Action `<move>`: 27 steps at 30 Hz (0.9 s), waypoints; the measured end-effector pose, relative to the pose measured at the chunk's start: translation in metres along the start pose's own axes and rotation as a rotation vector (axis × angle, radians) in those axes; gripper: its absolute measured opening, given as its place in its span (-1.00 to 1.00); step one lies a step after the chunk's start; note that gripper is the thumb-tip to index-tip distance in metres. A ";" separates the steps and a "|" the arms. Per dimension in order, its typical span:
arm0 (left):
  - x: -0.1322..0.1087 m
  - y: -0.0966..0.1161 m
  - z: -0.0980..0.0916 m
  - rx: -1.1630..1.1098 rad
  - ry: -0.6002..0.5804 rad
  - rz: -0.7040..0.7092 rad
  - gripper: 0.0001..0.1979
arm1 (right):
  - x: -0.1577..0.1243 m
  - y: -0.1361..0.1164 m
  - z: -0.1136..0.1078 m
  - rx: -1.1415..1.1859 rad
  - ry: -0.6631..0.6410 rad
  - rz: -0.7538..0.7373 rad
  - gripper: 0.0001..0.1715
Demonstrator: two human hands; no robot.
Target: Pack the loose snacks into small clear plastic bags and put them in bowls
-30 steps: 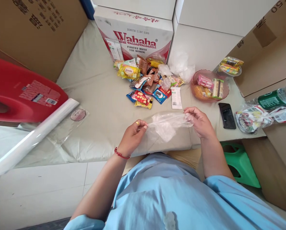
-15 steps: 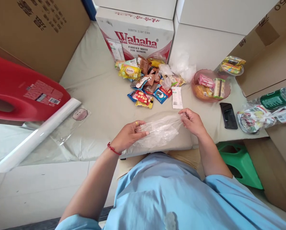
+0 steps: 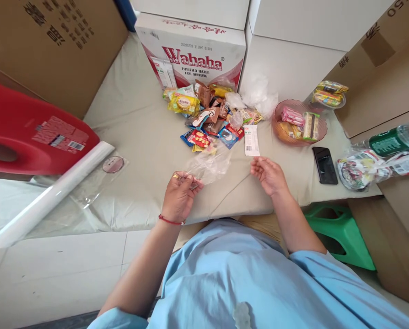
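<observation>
My left hand [image 3: 182,194] is closed on the gathered edge of a clear plastic bag [image 3: 209,167]. The rest of the bag lies crumpled on the cloth, its far side touching the pile of wrapped snacks [image 3: 204,114]. Apart from the bag, my right hand [image 3: 269,176] hovers with loosely curled fingers, and I see nothing in it. Just beyond its fingertips lies a white sachet [image 3: 251,140]. A thin line, perhaps a crease, runs over the cloth between my hands.
A pink bowl [image 3: 276,130] holds snacks at right, beside a black phone [image 3: 325,165] and a bottle [image 3: 393,141]. At left are a red jug [image 3: 36,123] and a white roll [image 3: 53,194]. Behind the pile stands a Wahaha carton [image 3: 194,50]. A green stool [image 3: 348,237] is below.
The bag, stretched between both hands before, has left my right hand and moved forward and left towards the snacks. My left hand has turned and shifted left with its edge.
</observation>
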State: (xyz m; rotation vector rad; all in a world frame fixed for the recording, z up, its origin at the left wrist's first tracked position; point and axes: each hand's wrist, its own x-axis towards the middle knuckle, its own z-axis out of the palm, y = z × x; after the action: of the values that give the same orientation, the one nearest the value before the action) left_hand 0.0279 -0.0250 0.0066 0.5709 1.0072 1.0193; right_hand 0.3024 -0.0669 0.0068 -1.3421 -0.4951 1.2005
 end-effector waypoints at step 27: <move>0.009 0.043 -0.051 0.241 -0.063 -0.102 -0.51 | 0.001 -0.013 0.012 -0.131 -0.292 0.112 -0.52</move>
State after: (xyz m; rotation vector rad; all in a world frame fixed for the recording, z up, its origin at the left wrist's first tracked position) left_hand -0.0344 -0.0001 0.0134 0.7372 1.0989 0.7908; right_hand 0.2971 -0.0577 0.0213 -1.3243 -0.7234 1.4883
